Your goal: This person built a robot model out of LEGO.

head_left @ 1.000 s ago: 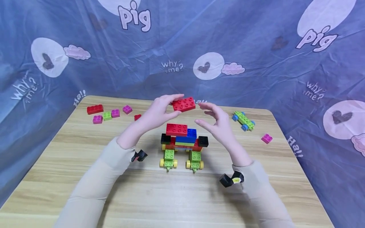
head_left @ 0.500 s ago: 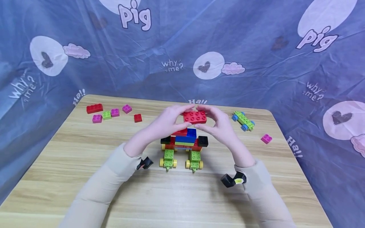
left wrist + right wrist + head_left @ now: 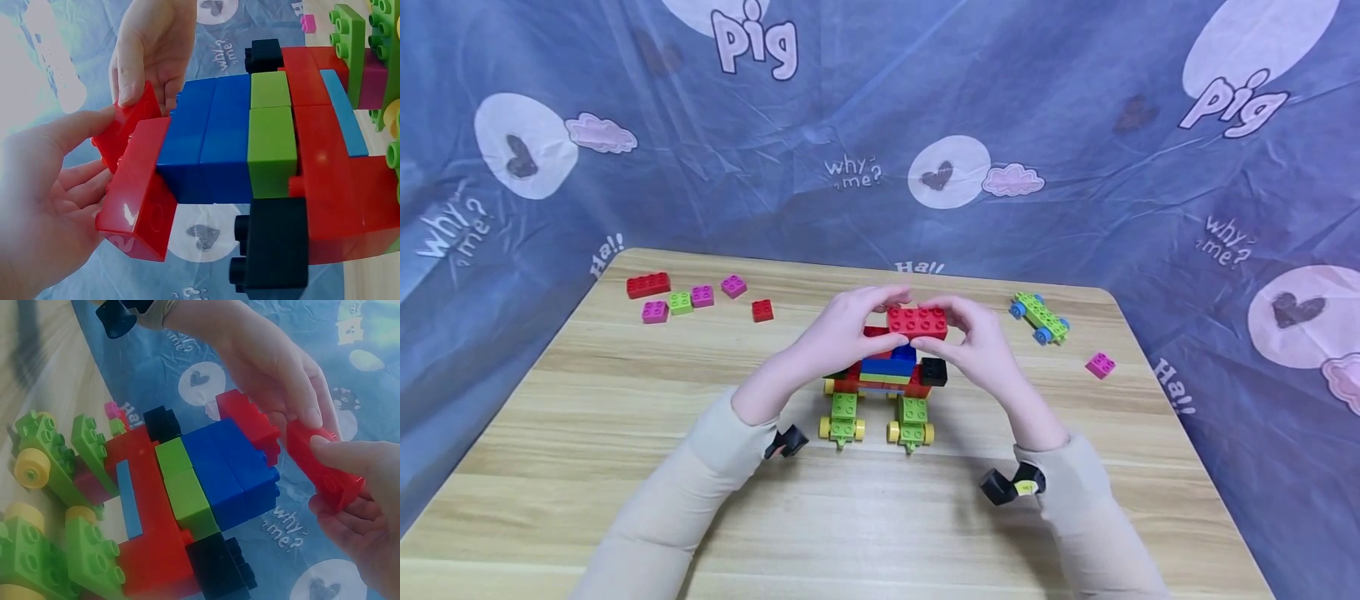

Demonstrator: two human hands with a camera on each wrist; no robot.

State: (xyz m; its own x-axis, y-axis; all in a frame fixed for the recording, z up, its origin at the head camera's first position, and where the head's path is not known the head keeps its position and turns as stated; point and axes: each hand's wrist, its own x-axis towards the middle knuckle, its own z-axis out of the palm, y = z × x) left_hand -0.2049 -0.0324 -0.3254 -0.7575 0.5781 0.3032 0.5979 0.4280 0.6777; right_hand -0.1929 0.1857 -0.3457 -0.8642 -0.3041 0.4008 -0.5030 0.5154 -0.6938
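Above the brick build, both hands hold a red 2x4 toy brick (image 3: 917, 322), its studs facing up. My left hand (image 3: 838, 329) pinches its left end and my right hand (image 3: 973, 342) its right end; the thumbs lie along the near side. Under it stands the build: stacked blue bricks (image 3: 206, 137), lime bricks (image 3: 272, 134), black bricks (image 3: 933, 372) at the sides and green wheeled bases (image 3: 843, 412) with yellow wheels. Another red brick (image 3: 134, 194) sits on the blue top, overhanging one side. The held brick is close over it, slightly tilted in the wrist views.
Loose bricks lie at the back left: a long red brick (image 3: 648, 285), several pink ones, a lime brick (image 3: 681, 302) and a small red brick (image 3: 762, 311). To the right are a green car base (image 3: 1040, 317) with blue wheels and a pink brick (image 3: 1101, 365).
My left hand has carried the red brick right and down toward the build. My right hand, apart from the brick a second ago, has come in and now grips its other end.
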